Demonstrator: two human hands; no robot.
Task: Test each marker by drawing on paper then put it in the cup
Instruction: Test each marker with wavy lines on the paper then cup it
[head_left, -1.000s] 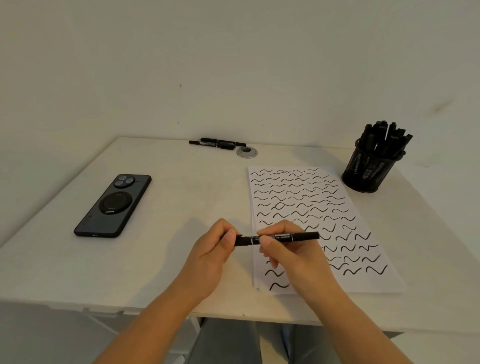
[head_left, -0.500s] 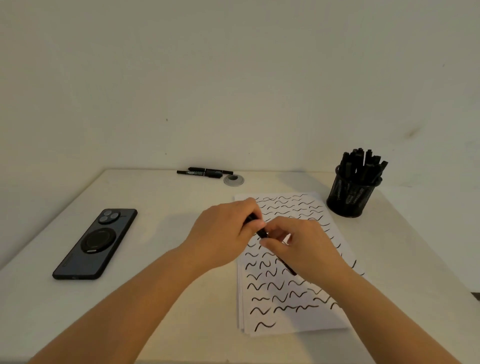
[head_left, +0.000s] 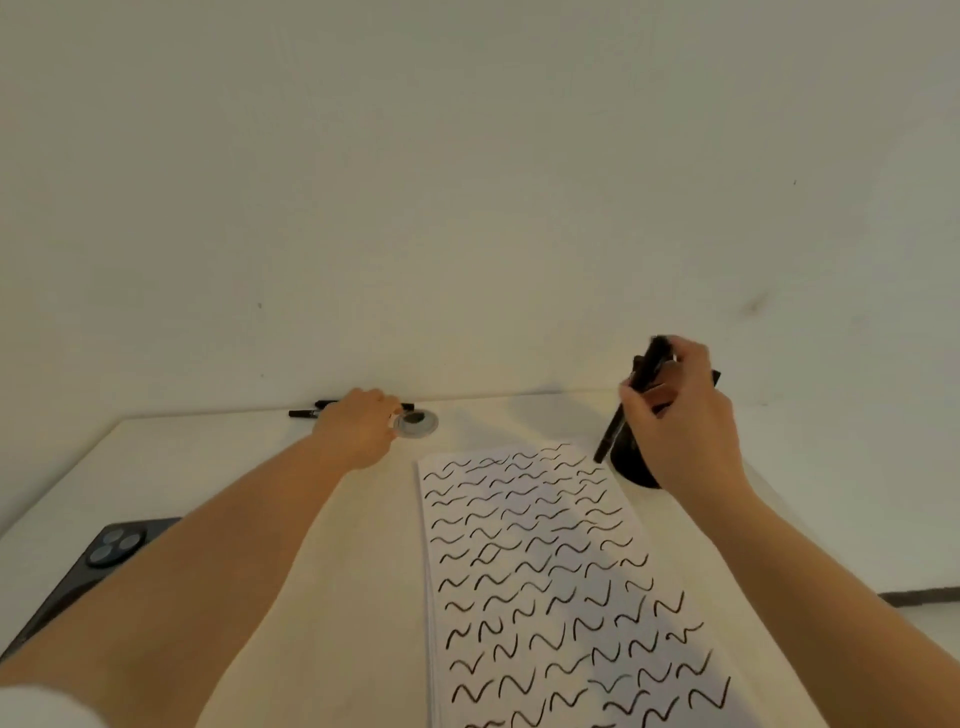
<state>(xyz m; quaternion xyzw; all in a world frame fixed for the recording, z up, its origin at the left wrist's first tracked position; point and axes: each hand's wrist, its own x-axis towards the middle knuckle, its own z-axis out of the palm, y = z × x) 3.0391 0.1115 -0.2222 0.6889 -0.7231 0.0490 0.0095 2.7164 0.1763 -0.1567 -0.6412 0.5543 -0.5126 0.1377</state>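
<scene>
Both hands have split apart now, where half a second ago they were together over the paper (head_left: 545, 571) working one marker between them. The right hand (head_left: 680, 415) has swung out to the far right and is closed around that marker (head_left: 631, 400), fingers wrapped on the barrel, which slants steeply with its lower tip just beside the paper's far right corner. The hand and marker sit right in front of the black cup (head_left: 631, 467), hiding most of it; only its dark lower wall shows at the table's far right. Whether the marker touches the cup, I cannot tell.

The left hand (head_left: 358, 428) has shot out to the far edge of the table (head_left: 234, 467), landing over the two spare markers (head_left: 306, 413) lying by the wall, next to the round grommet (head_left: 415, 423). Its fingers curl down over them, but whether they have closed on one is hidden.

The view has tipped and moved in too: the phone (head_left: 111, 551) now sits at the near left, partly behind the left forearm.
</scene>
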